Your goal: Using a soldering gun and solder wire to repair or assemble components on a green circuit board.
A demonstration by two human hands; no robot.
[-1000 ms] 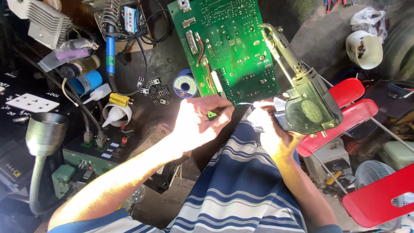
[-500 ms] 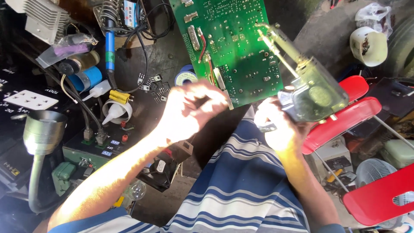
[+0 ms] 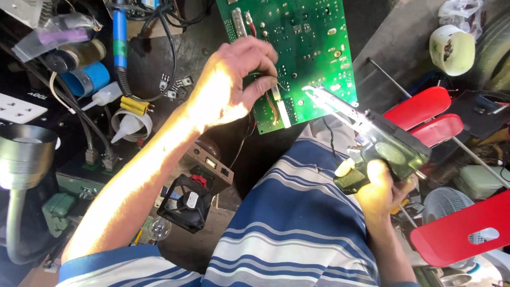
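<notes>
Cluttered workbench (image 3: pixel 191 53) — green circuit board (image 3: pixel 303 48) lying at its near edge. Left hand (image 3: pixel 234 87) is pinching the board's lower edge; right hand (image 3: pixel 380 191) is gripping a pistol-shaped soldering gun (image 3: pixel 366 133) — tip touching the board.

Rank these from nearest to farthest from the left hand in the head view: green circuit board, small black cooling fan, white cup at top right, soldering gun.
1. Green circuit board: under the left hand's fingers, top centre.
2. Soldering gun: to the right, gripped by the right hand, tip over the board.
3. Small black cooling fan: below, by the forearm.
4. White cup: far top right.
</notes>
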